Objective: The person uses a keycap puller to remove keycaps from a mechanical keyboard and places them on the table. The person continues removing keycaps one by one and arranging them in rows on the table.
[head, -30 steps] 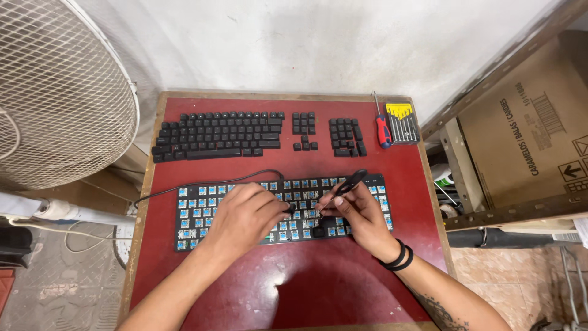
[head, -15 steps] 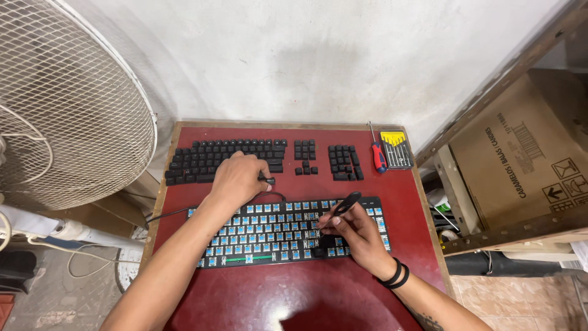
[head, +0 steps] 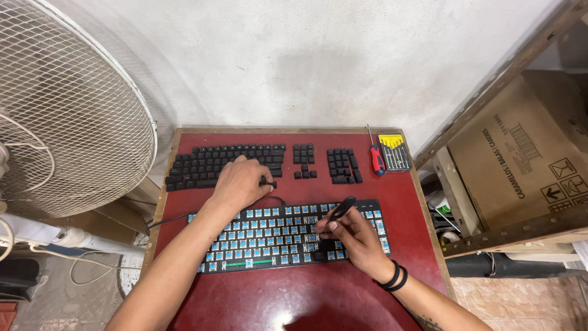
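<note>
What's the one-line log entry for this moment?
left hand: on laid-out keycaps | right hand: holds black tool over stripped keyboard | screwdriver set: untouched

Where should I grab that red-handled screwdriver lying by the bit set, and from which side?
Take the screwdriver by its thick red handle, the end nearer you; the thin metal shaft points away toward the wall. Come from above and from its left, since the yellow-and-grey bit set lies close along its right side, while the red tabletop shows between it and the black keycaps.
</note>
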